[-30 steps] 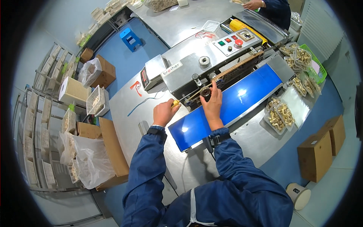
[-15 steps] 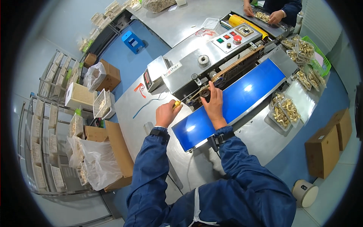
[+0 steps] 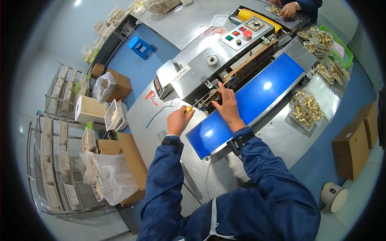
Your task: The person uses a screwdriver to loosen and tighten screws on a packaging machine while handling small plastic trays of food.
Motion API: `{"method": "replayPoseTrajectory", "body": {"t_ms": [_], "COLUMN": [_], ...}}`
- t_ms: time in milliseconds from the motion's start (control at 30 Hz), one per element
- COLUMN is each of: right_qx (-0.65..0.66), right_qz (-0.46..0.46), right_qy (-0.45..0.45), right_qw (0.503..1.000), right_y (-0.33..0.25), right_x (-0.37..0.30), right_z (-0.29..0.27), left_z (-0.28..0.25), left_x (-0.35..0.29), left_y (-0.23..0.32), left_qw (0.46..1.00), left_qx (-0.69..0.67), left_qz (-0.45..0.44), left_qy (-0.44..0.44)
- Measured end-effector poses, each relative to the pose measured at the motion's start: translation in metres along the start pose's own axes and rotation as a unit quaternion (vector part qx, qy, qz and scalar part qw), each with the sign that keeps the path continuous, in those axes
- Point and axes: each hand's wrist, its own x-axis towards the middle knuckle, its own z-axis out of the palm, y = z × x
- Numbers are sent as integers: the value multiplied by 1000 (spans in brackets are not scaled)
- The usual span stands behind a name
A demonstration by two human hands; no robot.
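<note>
My left hand [image 3: 179, 121] is closed around the yellow handle of a screwdriver [image 3: 188, 110]. Its thin shaft points up and right into the near end of a metal sealing machine [image 3: 197, 74]. Whether the tip touches a part is too small to make out. My right hand [image 3: 230, 105] reaches over the blue conveyor belt [image 3: 257, 94], thumb and fingers around a dark round wheel [image 3: 216, 97] at the machine's open side. The fingers partly cover this wheel. A brown belt [image 3: 251, 59] runs along that side beyond my hand.
A control panel [image 3: 246, 34] with buttons tops the machine. Trays of mushrooms [image 3: 307, 110] lie right of the conveyor. At the far right, a co-worker's hand [image 3: 289, 9] is over another tray. Left are a scale [image 3: 165, 78], red string [image 3: 150, 96] and an open carton [image 3: 134, 160].
The view has shifted slightly. My left hand keeps its grip on the screwdriver; my right hand stays at the wheel with its fingers slightly shifted. The co-worker's hands have moved a little.
</note>
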Motion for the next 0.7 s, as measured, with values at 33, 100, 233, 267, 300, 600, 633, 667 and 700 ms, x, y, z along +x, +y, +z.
{"method": "replayPoseTrajectory", "body": {"t_ms": [33, 100, 233, 267, 300, 600, 633, 667, 700], "right_qx": [24, 37, -5, 3, 10, 68, 66, 89, 113], "right_qz": [4, 60, 53, 62, 70, 249, 251, 262, 273], "right_qy": [-5, 22, 80, 73, 66, 139, 139, 136, 133], "right_qw": [1000, 997, 995, 995, 995, 956, 956, 951, 946], "right_y": [1, 0, -1, -2, -3, -15, -16, -16, -16], "right_x": [-3, -10, -10, -9, -8, 4, 3, 3, 2], "right_z": [-1, 2, 12, 11, 11, 14, 13, 13, 13], "left_z": [0, 0, 2, 2, 2, 3, 3, 3, 3], "left_x": [-1, -2, 0, 0, 1, 3, 2, 2, 2], "left_y": [-2, 1, 6, 5, 4, 1, 0, -1, -1], "left_qw": [1000, 1000, 1000, 1000, 1000, 1000, 1000, 1000, 1000], "left_qx": [-2, 1, -8, -6, -4, -5, -3, -4, -5], "left_qz": [4, -3, -5, -8, -10, -7, -5, -4, -3], "left_qy": [4, -6, 5, -2, -9, -2, -1, 3, 3]}}
